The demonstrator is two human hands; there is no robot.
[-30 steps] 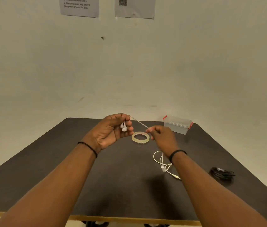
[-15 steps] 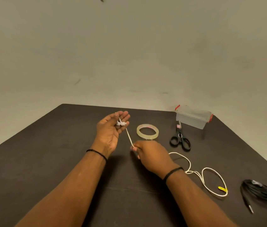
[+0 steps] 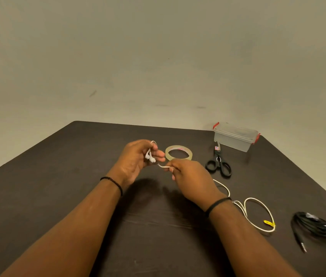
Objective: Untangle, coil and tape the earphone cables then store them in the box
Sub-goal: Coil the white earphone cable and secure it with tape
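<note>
**White earphone cable held between both hands above the dark table**

The person's left hand [image 3: 138, 158] is raised just left of the clear, ring-shaped roll of adhesive tape [image 3: 178, 152], palm turned inward, with its fingers curled round the two white plastic earbuds [image 3: 150, 156] of the white earphone cable [image 3: 258, 214]. A short loop of that cable shows over the top of the forefinger. The right hand [image 3: 190, 176] sits just in front of the tape roll, back of the hand to the camera, its fingertips pinching a short stretch of the white cable that runs across to the left hand. Behind the right wrist the rest of the cable trails down onto the dark brown wooden table [image 3: 58, 196] and lies in a loose loop to the near right of the tape roll, with a small yellow tag [image 3: 269, 223] on it.

The tape roll lies flat on the table. To its right lie black-handled scissors [image 3: 219, 164], handles toward the person. Beyond the scissors, further right of the tape and near the table's far edge, stands a small translucent plastic box with red clips [image 3: 236, 137], its lid on. Far to the right of the tape roll, near the table's right edge, lies a bundled black earphone cable [image 3: 316, 226], its plug end sticking out toward the person. Each wrist wears a thin black band.
</note>
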